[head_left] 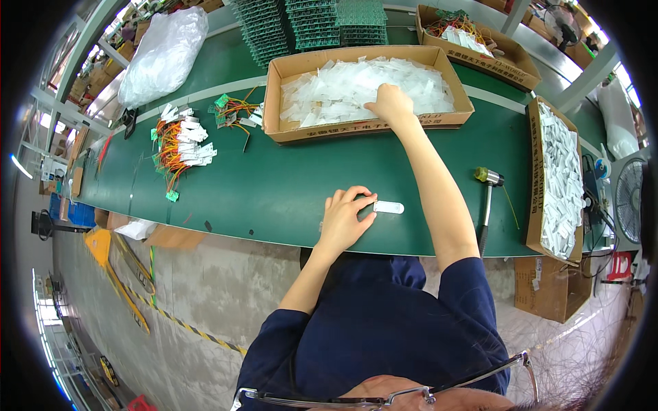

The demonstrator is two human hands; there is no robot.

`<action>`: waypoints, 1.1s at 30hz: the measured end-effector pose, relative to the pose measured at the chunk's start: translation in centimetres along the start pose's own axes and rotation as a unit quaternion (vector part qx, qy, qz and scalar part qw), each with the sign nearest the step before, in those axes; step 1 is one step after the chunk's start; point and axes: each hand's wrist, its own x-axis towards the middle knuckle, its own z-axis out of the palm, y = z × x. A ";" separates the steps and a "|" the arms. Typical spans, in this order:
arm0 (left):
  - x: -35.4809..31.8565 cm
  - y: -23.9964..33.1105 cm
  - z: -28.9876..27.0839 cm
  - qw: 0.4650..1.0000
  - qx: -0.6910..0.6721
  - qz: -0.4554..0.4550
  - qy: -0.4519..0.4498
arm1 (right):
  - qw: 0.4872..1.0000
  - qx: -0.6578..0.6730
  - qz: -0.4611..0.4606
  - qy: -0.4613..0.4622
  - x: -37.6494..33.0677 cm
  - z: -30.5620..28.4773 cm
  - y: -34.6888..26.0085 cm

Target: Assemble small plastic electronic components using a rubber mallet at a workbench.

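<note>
My left hand (348, 218) rests on the green table near its front edge. Its thumb and fingers pinch one end of a small white plastic casing (390, 207) with a rounded tip, which lies flat and points right. Stretched forward, my right hand (392, 106) is over the front part of a cardboard box (370, 130). Heaped inside are translucent plastic strips (329, 89). The right hand's fingers are curled down among the strips, and whatever they grip is hidden.
A hammer (488, 188) lies to the right, beside a box of white plastic casings (561, 178). Wired white parts (185, 144) lie at left. Behind are stacked green circuit boards (312, 24), a clear plastic bag (164, 55) and another carton (480, 51).
</note>
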 end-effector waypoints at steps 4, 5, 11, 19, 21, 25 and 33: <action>0.1 0.1 0.0 1.000 -0.014 -0.010 -0.009 | 0.999 0.008 0.046 0.003 0.8 0.4 0.4; 0.0 0.1 -0.1 1.000 -0.009 -0.008 -0.008 | 0.997 0.063 0.029 0.034 0.6 0.2 0.7; 0.4 0.3 0.1 1.000 -0.013 -0.001 -0.015 | 0.921 0.306 -0.150 0.186 -10.2 -3.4 3.1; 0.4 0.3 -0.1 1.000 -0.008 -0.003 -0.014 | 0.969 0.195 -0.057 0.140 -23.1 2.9 8.2; 0.4 0.4 -0.1 1.000 -0.005 -0.010 -0.014 | 0.967 0.196 -0.055 0.152 -24.1 3.2 8.2; 0.4 0.3 0.0 1.000 -0.003 -0.010 -0.011 | 0.967 0.194 -0.046 0.160 -24.8 3.5 8.5; 0.4 0.3 -0.1 1.000 -0.004 -0.009 -0.009 | 0.962 0.212 -0.090 0.144 -24.4 2.1 7.5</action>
